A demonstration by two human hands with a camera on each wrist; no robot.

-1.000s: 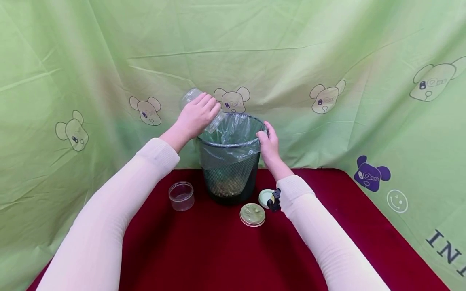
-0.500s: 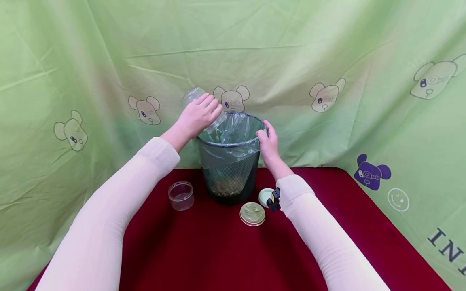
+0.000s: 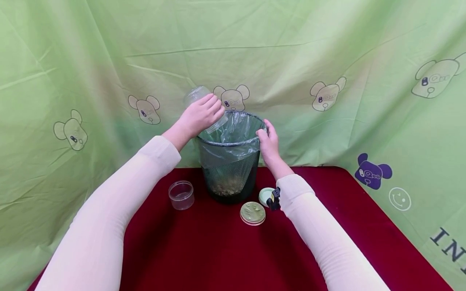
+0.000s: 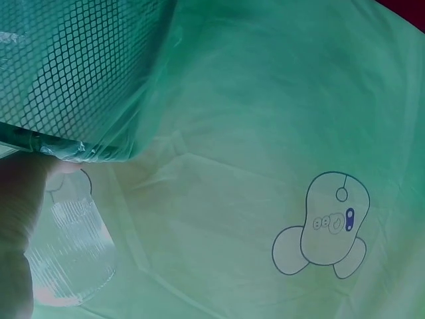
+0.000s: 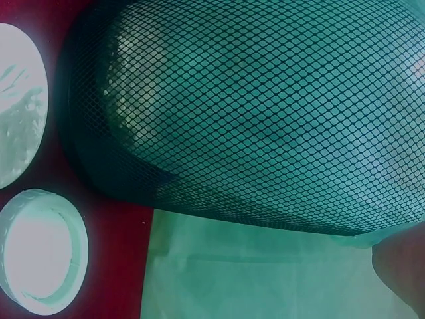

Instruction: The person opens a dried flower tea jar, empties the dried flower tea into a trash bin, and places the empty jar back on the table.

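Note:
My left hand point(image 3: 203, 115) grips a clear ribbed plastic jar point(image 3: 196, 93), tipped mouth-down over the left rim of a black mesh wastebasket point(image 3: 233, 173). In the left wrist view the jar point(image 4: 73, 246) looks see-through, with no contents showing. A clear plastic bag point(image 3: 236, 128) lines the basket and folds over its rim. With thumb inside and fingers outside, my right hand point(image 3: 268, 143) holds the rim on the right. Small light-brown bits point(image 5: 133, 86) show through the mesh at the basket's bottom.
Left of the basket stands an open clear round tub point(image 3: 181, 196). To its front right lie a round lid with a crinkled film top point(image 3: 253, 212) and a pale green screw lid point(image 3: 266, 196), partly behind the right wrist camera. A green printed curtain point(image 3: 284, 48) hangs behind the red table point(image 3: 218, 250).
The jar and left hand have shifted very slightly to the right over the basket. My right hand keeps its hold on the rim.

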